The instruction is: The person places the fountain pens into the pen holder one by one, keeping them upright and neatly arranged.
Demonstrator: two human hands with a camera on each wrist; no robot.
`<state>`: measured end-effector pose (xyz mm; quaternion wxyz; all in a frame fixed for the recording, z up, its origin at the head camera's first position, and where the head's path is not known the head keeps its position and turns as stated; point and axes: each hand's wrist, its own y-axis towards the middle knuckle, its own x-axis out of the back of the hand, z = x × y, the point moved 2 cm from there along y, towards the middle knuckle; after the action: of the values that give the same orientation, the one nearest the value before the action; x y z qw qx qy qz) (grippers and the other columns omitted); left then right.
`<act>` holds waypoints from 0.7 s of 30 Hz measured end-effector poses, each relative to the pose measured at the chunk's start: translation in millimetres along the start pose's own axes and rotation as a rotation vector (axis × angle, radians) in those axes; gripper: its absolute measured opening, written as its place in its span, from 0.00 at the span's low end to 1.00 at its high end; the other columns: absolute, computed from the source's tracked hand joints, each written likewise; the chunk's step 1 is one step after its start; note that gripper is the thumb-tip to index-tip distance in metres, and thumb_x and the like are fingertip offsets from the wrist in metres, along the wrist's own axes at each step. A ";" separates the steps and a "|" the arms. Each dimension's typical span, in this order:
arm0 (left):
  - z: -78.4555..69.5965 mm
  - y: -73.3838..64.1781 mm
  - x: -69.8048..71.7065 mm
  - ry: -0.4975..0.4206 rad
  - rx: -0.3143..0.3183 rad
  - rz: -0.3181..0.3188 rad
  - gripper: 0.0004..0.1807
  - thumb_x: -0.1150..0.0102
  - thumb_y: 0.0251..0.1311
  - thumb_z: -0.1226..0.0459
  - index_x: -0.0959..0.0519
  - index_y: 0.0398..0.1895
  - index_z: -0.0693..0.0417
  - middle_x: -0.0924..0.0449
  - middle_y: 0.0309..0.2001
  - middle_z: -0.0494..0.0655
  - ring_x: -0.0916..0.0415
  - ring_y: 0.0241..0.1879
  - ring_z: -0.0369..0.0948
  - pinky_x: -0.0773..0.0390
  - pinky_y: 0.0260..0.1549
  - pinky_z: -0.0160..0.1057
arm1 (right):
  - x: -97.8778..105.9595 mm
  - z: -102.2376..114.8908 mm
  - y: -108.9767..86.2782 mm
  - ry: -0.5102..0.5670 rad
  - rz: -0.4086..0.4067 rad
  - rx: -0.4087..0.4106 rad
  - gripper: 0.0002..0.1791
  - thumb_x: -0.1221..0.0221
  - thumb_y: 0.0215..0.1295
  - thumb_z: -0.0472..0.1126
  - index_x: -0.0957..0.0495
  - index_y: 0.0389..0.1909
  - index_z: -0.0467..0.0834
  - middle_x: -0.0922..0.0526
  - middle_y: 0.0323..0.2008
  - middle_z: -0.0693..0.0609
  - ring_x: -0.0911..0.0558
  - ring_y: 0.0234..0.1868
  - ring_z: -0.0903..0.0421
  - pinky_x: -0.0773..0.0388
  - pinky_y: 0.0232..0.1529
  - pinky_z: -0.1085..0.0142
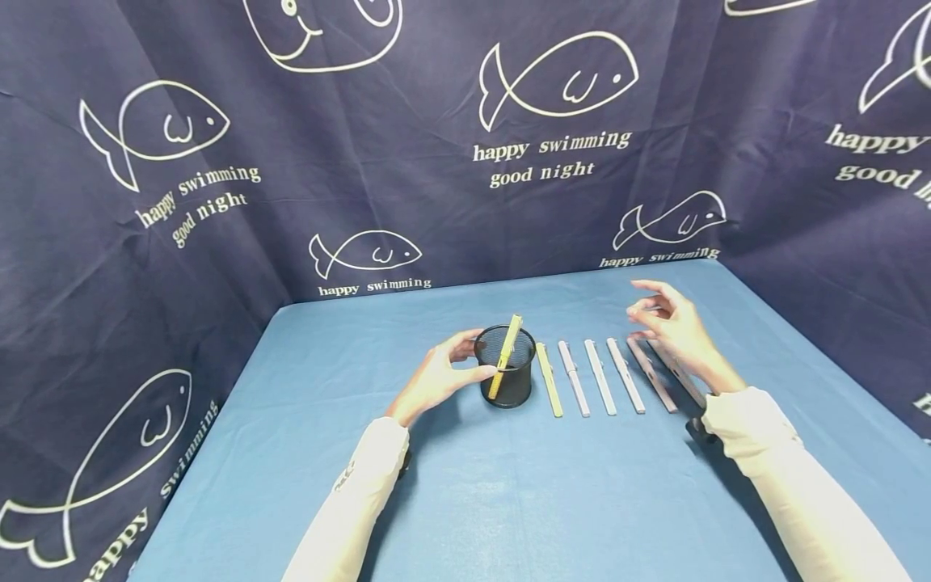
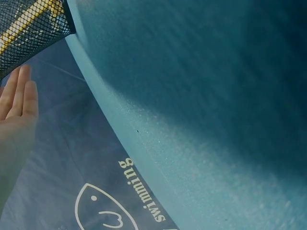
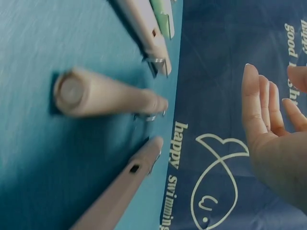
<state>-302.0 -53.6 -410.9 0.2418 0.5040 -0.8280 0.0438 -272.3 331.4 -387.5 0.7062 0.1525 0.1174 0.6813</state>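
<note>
A black mesh pen holder [image 1: 515,390] stands upright, and my left hand [image 1: 439,373] holds it from the left, thumb near the front rim and fingers at the far side. Inside leans a yellow pen [image 1: 507,349], its top above the rim. The left wrist view catches part of the mesh [image 2: 36,40] just beyond straight fingertips. My right hand [image 1: 672,327] hovers over the right end of a row of pens, fingers loosely bent with nothing between them. Below it lie a pinkish pen [image 1: 652,376] and a greyish pen [image 1: 682,375], the latter partly hidden by the hand.
Between the holder and my right hand lie a yellow pen [image 1: 549,380], a pale pink pen [image 1: 574,378], a whitish-green pen [image 1: 600,377] and another pale pink pen [image 1: 626,376], side by side. A blue cloth covers the table [image 1: 465,493]; dark fish-print curtains [image 1: 436,162] enclose it.
</note>
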 end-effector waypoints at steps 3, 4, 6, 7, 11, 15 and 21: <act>-0.6 0.1 0.2 0.000 -0.004 0.001 0.39 0.25 0.59 0.52 0.27 0.74 0.45 0.18 0.59 0.55 0.24 0.63 0.50 0.32 0.66 0.60 | 6.9 -2.5 -1.4 0.004 0.002 -0.006 0.23 0.40 0.71 0.25 0.23 0.58 0.54 0.17 0.37 0.53 0.14 0.37 0.63 0.13 0.35 0.62; -1.0 0.1 0.3 0.001 -0.005 0.001 0.39 0.25 0.59 0.52 0.28 0.74 0.45 0.18 0.59 0.56 0.24 0.63 0.51 0.31 0.65 0.60 | 9.2 -3.5 -1.9 0.009 0.002 -0.007 0.23 0.40 0.71 0.25 0.23 0.58 0.54 0.17 0.37 0.53 0.14 0.37 0.63 0.13 0.34 0.61; -1.3 0.1 0.5 0.000 -0.007 0.004 0.39 0.25 0.59 0.53 0.28 0.74 0.46 0.18 0.60 0.56 0.24 0.62 0.51 0.31 0.65 0.60 | 13.2 -4.7 -2.9 -0.005 0.005 -0.006 0.23 0.40 0.71 0.25 0.22 0.58 0.54 0.16 0.37 0.54 0.14 0.38 0.63 0.14 0.34 0.62; -1.4 0.0 0.5 -0.002 -0.008 0.004 0.39 0.25 0.59 0.53 0.28 0.74 0.46 0.19 0.60 0.56 0.24 0.62 0.51 0.31 0.65 0.60 | 15.2 -5.4 -3.3 -0.008 0.008 -0.006 0.23 0.40 0.71 0.25 0.22 0.58 0.54 0.16 0.36 0.54 0.14 0.38 0.63 0.14 0.34 0.62; -1.3 0.3 0.5 -0.003 -0.007 0.008 0.39 0.25 0.59 0.52 0.28 0.74 0.46 0.19 0.61 0.57 0.24 0.63 0.51 0.32 0.65 0.61 | 22.3 -6.9 -5.0 -0.015 0.021 -0.020 0.24 0.41 0.72 0.25 0.22 0.57 0.55 0.15 0.36 0.53 0.14 0.38 0.64 0.14 0.34 0.63; -1.9 0.1 0.4 0.000 -0.004 0.007 0.39 0.25 0.59 0.52 0.28 0.74 0.46 0.19 0.60 0.56 0.25 0.63 0.51 0.32 0.66 0.60 | 29.4 -8.8 -7.3 -0.002 0.025 -0.053 0.24 0.42 0.72 0.24 0.22 0.56 0.56 0.15 0.36 0.54 0.14 0.37 0.64 0.14 0.35 0.64; -2.8 -1.0 0.1 0.006 -0.012 0.001 0.39 0.25 0.59 0.52 0.28 0.74 0.46 0.18 0.60 0.54 0.24 0.63 0.50 0.32 0.65 0.60 | 40.6 -13.0 -10.1 -0.058 0.023 -0.088 0.25 0.42 0.73 0.25 0.23 0.54 0.60 0.15 0.35 0.57 0.14 0.36 0.66 0.14 0.33 0.65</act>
<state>-300.2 -53.3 -408.6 0.2474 0.5022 -0.8276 0.0406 -266.1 372.4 -401.7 0.7074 0.1423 0.0651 0.6892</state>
